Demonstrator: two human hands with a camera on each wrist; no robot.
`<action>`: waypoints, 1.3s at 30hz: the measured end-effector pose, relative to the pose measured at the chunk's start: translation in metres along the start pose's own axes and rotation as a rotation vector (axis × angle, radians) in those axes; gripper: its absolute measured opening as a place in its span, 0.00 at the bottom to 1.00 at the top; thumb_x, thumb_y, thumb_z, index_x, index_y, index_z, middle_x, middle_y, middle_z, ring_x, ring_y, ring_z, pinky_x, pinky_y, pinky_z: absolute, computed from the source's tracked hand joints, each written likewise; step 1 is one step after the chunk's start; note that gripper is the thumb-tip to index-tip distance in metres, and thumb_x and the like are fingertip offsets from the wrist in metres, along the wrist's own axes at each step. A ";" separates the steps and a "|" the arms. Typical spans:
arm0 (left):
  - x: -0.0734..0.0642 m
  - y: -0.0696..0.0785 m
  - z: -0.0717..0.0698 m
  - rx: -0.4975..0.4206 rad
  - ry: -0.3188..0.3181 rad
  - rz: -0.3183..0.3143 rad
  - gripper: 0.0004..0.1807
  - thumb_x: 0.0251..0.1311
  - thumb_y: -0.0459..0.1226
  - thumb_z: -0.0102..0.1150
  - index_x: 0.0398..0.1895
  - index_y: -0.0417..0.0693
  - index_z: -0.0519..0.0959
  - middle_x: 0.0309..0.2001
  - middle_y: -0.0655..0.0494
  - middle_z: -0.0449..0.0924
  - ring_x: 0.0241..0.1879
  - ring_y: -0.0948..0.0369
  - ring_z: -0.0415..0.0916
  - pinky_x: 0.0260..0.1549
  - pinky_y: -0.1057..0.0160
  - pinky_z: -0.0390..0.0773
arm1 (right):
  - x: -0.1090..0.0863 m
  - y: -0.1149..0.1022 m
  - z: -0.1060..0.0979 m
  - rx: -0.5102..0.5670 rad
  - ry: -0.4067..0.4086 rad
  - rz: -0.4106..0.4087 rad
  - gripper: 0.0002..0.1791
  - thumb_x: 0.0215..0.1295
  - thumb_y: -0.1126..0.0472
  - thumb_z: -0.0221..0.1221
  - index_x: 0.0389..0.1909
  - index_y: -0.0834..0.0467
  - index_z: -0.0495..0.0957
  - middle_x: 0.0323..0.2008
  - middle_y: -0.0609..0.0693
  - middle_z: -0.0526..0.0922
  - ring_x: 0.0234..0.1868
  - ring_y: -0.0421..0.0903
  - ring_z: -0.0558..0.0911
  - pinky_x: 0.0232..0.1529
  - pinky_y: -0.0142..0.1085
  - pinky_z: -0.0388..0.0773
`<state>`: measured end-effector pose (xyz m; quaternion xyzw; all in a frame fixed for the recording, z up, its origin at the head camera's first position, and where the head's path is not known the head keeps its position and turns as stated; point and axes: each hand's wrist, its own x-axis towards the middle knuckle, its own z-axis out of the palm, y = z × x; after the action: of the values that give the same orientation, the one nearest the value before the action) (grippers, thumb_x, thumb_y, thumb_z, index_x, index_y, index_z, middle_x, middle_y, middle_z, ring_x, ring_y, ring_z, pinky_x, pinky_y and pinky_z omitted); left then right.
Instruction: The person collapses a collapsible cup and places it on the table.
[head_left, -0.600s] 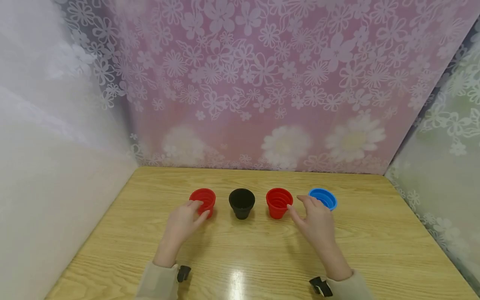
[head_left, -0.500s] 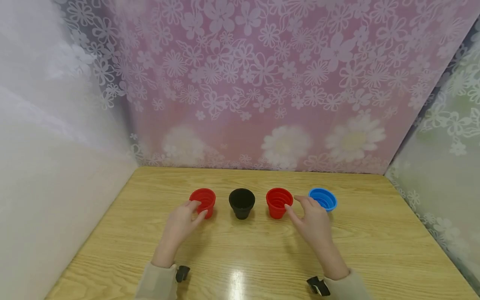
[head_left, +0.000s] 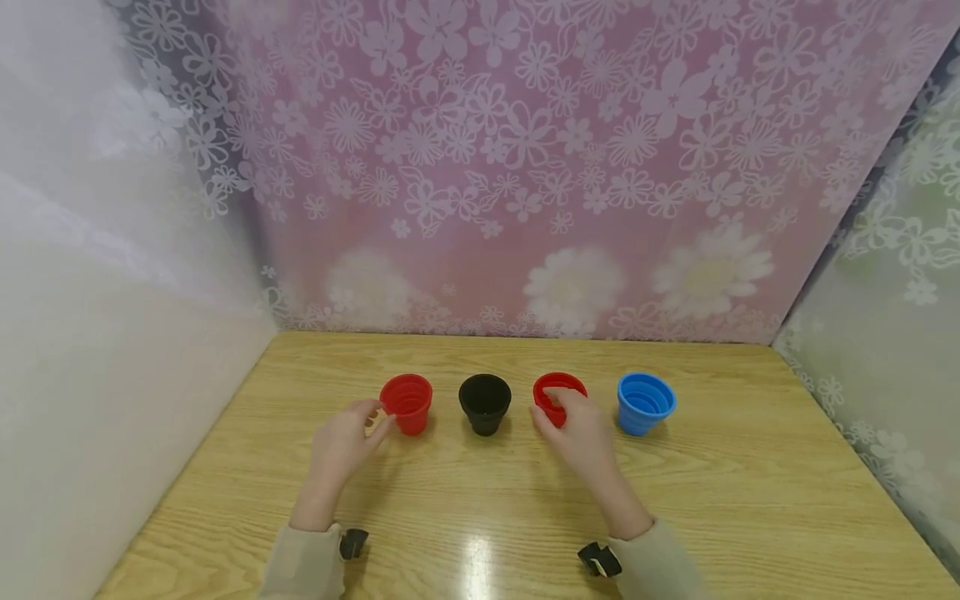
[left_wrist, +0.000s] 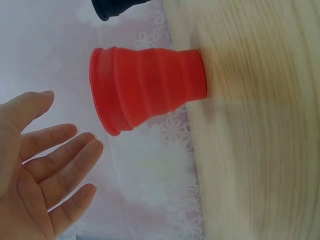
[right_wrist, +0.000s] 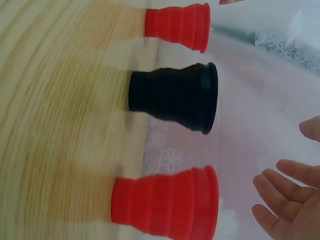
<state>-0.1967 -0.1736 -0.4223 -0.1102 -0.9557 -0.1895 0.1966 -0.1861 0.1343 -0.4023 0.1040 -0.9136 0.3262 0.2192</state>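
Observation:
Four collapsible-style ribbed cups would exceed plain counting, so several ribbed cups stand upright in a row. My left hand [head_left: 341, 442] is beside the left red cup [head_left: 411, 408], its fingers relaxed and holding nothing. In the left wrist view a gap shows between the fingers [left_wrist: 75, 172] and that red cup [left_wrist: 150, 82]. My right hand [head_left: 583, 437] hovers over the right red cup [head_left: 552, 412], partly covering it. The right wrist view shows its loosely bent fingers [right_wrist: 280, 195] apart from the cup's rim. Between the red cups is a black cup [head_left: 485, 408].
A blue cup [head_left: 645, 404] stands at the right end of the row. All the cups are on a wooden table [head_left: 480, 500]. A pink flowered curtain [head_left: 480, 208] hangs behind, with pale walls [head_left: 112, 333] at the sides.
My right hand has moved left from between the blue cup and the right red cup to over the red cup. My left hand has drawn back left from the left red cup.

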 end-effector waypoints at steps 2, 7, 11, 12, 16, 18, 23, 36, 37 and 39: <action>0.000 -0.003 -0.003 -0.008 -0.008 -0.024 0.15 0.51 0.43 0.60 0.36 0.41 0.78 0.30 0.51 0.79 0.28 0.56 0.77 0.20 0.60 0.75 | 0.002 -0.005 0.004 0.022 -0.011 -0.001 0.19 0.53 0.56 0.62 0.42 0.64 0.77 0.38 0.56 0.80 0.39 0.52 0.78 0.38 0.44 0.76; 0.000 -0.009 -0.008 -0.017 -0.031 -0.052 0.17 0.52 0.43 0.59 0.38 0.39 0.78 0.31 0.48 0.79 0.30 0.55 0.78 0.23 0.57 0.76 | 0.005 -0.015 0.019 0.135 -0.041 -0.005 0.18 0.53 0.56 0.62 0.42 0.64 0.78 0.35 0.55 0.80 0.34 0.48 0.78 0.34 0.41 0.76; 0.001 -0.012 -0.009 -0.020 -0.046 -0.064 0.17 0.53 0.43 0.58 0.39 0.38 0.78 0.32 0.48 0.79 0.30 0.54 0.78 0.24 0.56 0.76 | 0.008 -0.023 0.031 0.228 -0.070 0.002 0.18 0.54 0.57 0.62 0.42 0.64 0.78 0.34 0.54 0.80 0.33 0.47 0.79 0.36 0.39 0.77; 0.001 -0.013 -0.009 -0.019 -0.047 -0.068 0.17 0.53 0.43 0.58 0.39 0.38 0.78 0.32 0.48 0.79 0.30 0.55 0.78 0.24 0.56 0.76 | 0.009 -0.024 0.034 0.254 -0.081 0.006 0.18 0.54 0.58 0.61 0.43 0.65 0.78 0.34 0.54 0.80 0.33 0.47 0.79 0.36 0.39 0.77; 0.002 -0.017 -0.006 -0.034 -0.034 -0.079 0.17 0.54 0.43 0.58 0.38 0.37 0.78 0.31 0.48 0.79 0.29 0.54 0.78 0.24 0.55 0.76 | 0.013 -0.032 0.045 0.318 -0.107 0.009 0.17 0.54 0.60 0.61 0.42 0.66 0.78 0.32 0.53 0.80 0.31 0.45 0.78 0.34 0.36 0.77; 0.003 -0.018 -0.005 -0.044 -0.022 -0.087 0.17 0.54 0.43 0.57 0.37 0.37 0.78 0.31 0.47 0.80 0.29 0.54 0.78 0.25 0.55 0.76 | 0.014 -0.036 0.050 0.340 -0.117 0.017 0.16 0.54 0.61 0.61 0.41 0.67 0.78 0.30 0.53 0.79 0.30 0.44 0.78 0.32 0.34 0.77; 0.003 -0.020 -0.001 -0.084 0.004 -0.123 0.16 0.54 0.42 0.57 0.36 0.36 0.78 0.30 0.46 0.79 0.29 0.54 0.78 0.28 0.54 0.76 | 0.018 -0.044 0.063 0.363 -0.144 0.050 0.15 0.54 0.60 0.61 0.40 0.66 0.78 0.28 0.50 0.79 0.28 0.43 0.78 0.31 0.31 0.76; 0.014 -0.021 0.015 -0.278 0.006 -0.289 0.18 0.56 0.39 0.54 0.40 0.29 0.76 0.34 0.40 0.79 0.36 0.49 0.76 0.37 0.52 0.74 | 0.025 -0.061 0.097 0.415 -0.253 0.065 0.16 0.61 0.63 0.52 0.45 0.69 0.74 0.33 0.54 0.81 0.34 0.44 0.79 0.34 0.34 0.76; 0.014 -0.021 0.016 -0.296 0.011 -0.288 0.18 0.56 0.38 0.53 0.40 0.28 0.76 0.34 0.39 0.79 0.36 0.48 0.76 0.37 0.52 0.74 | 0.025 -0.062 0.100 0.410 -0.263 0.065 0.16 0.61 0.63 0.51 0.46 0.69 0.74 0.34 0.54 0.81 0.34 0.45 0.79 0.34 0.34 0.76; 0.016 -0.020 0.018 -0.332 0.020 -0.291 0.17 0.57 0.37 0.53 0.40 0.28 0.75 0.34 0.38 0.79 0.36 0.48 0.76 0.38 0.52 0.74 | 0.027 -0.064 0.105 0.406 -0.280 0.066 0.17 0.61 0.63 0.50 0.47 0.70 0.73 0.35 0.55 0.80 0.35 0.45 0.78 0.35 0.35 0.76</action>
<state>-0.2228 -0.1824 -0.4379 -0.0001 -0.9152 -0.3717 0.1558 -0.2237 0.0167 -0.4274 0.1603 -0.8538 0.4923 0.0543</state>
